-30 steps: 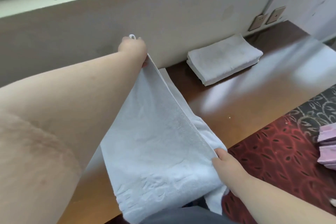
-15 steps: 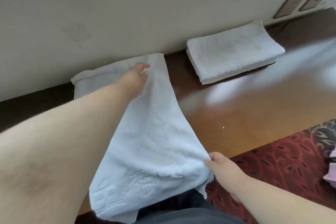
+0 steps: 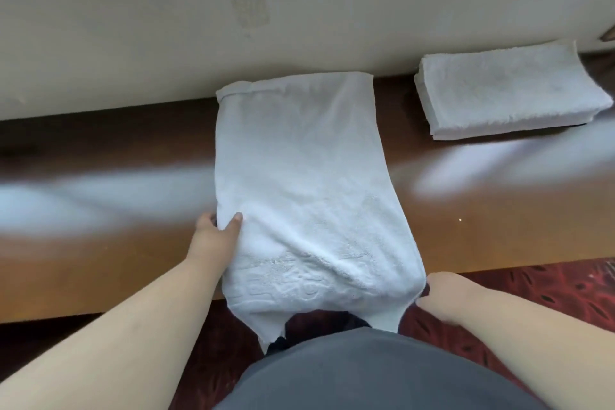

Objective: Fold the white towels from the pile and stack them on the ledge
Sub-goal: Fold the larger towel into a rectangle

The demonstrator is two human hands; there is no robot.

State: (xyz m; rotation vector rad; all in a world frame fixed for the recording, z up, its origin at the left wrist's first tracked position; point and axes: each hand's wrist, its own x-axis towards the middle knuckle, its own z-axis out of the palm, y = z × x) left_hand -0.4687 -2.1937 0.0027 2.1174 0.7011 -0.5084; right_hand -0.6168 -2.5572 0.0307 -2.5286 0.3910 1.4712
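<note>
A white towel (image 3: 299,176) lies lengthwise across the brown wooden ledge (image 3: 116,243), its far end against the wall and its near end hanging over the front edge. My left hand (image 3: 216,236) grips the towel's left edge, thumb on top. At the front edge of the ledge my right hand (image 3: 442,296) pinches the towel's near right corner. A stack of folded white towels (image 3: 509,96) sits on the ledge at the back right, against the wall.
A cream wall (image 3: 266,10) rises directly behind the ledge. Red patterned carpet (image 3: 549,286) lies below the front edge. My grey clothing (image 3: 366,373) fills the bottom centre.
The towel went from held up in the air to laid flat on the ledge. My left hand came back from the far end to the left edge; my right hand kept its corner.
</note>
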